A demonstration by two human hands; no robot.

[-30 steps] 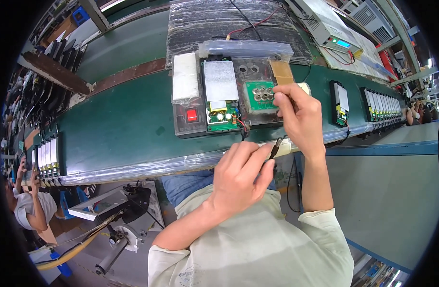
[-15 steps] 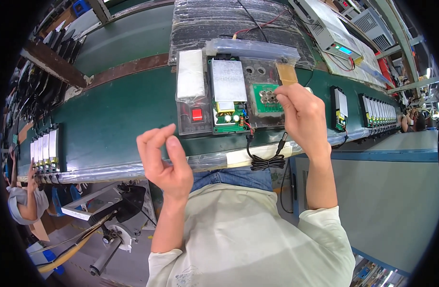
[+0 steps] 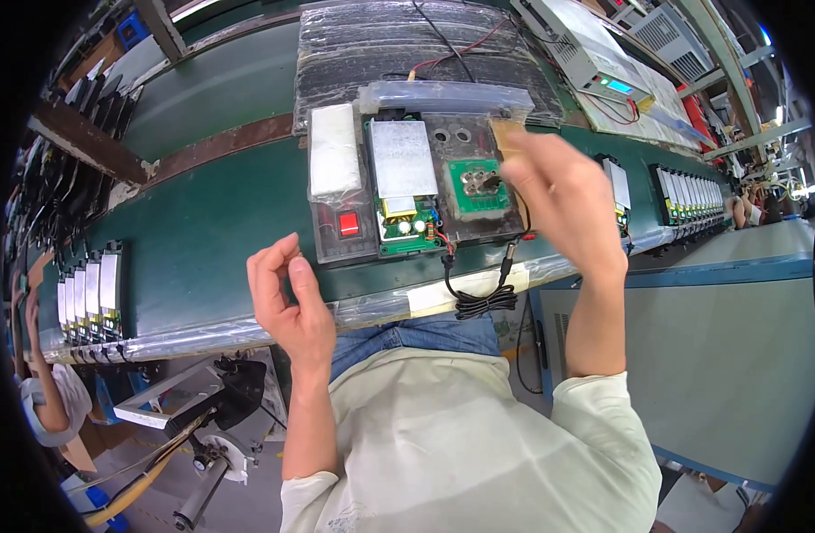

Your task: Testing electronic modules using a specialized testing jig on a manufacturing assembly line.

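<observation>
On a dark test fixture [image 3: 336, 247] sits a circuit board with a silver metal plate [image 3: 401, 160]. To its right is a small green board [image 3: 465, 200] with round metal sockets. My right hand [image 3: 567, 200], blurred, reaches there with fingers curled together. A small dark piece lies against the sockets at its fingertips; whether the fingers grip it is unclear. My left hand [image 3: 292, 298] hovers in front of the fixture, empty, thumb and fingers apart. A bundled black cable [image 3: 486, 304] hangs at the bench edge, its plug [image 3: 508, 258] pointing up.
A red rocker switch [image 3: 348, 223] and a white block [image 3: 335, 151] are at the fixture's left. Rows of similar boards stand on the green bench at left [image 3: 92, 293] and right [image 3: 687, 195]. A meter [image 3: 594, 71] sits behind. Another person's arm [image 3: 43, 373] shows far left.
My right hand has shifted slightly from the sockets and turned, and a dark piece now shows on them. My left hand has stayed about the same. The whole view has drifted a little.
</observation>
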